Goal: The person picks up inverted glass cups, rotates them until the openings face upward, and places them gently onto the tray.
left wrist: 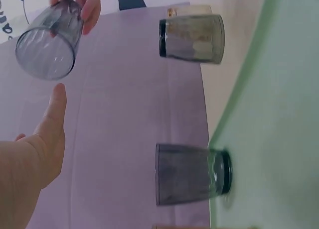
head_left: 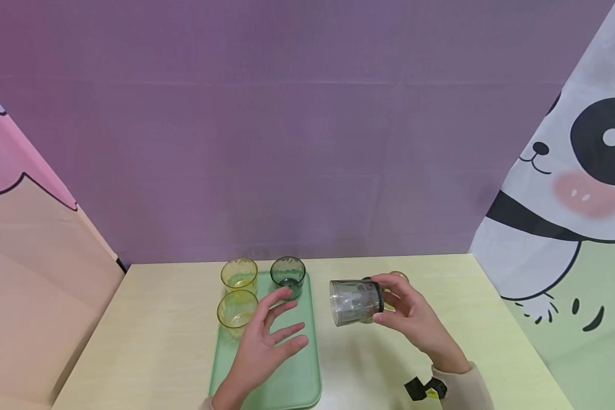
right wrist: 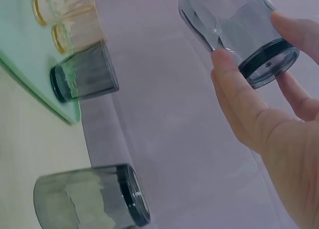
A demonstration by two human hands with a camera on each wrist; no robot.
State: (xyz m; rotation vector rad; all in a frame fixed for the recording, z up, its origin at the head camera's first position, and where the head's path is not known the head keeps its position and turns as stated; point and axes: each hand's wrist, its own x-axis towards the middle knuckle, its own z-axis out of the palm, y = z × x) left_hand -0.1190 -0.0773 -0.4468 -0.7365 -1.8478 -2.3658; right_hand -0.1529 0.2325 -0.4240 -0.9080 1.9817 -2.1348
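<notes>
My right hand (head_left: pixel 415 319) pinches a clear grey glass (head_left: pixel 356 302) near its dark base, holding it sideways above the table right of the tray, its mouth facing left. In the right wrist view, fingers and thumb lie around that glass (right wrist: pixel 239 25). My left hand (head_left: pixel 266 341) hovers over the green tray (head_left: pixel 292 376), fingers spread and holding nothing. On the tray's far end stands a dark grey glass (head_left: pixel 288 276), upright, beside two yellow glasses (head_left: pixel 239 275) (head_left: pixel 237 310) at the left edge. The left wrist view shows the left hand (left wrist: pixel 37 154) below the held glass's mouth.
Behind the held glass, another grey glass (right wrist: pixel 84 196) stands upside down on the table (head_left: pixel 148 341), with an amber-rimmed glass (head_left: pixel 400 275) beside it, partly hidden. A purple cloth (head_left: pixel 307 142) hangs behind the table, with a panda-printed cloth (head_left: pixel 558 228) at the right.
</notes>
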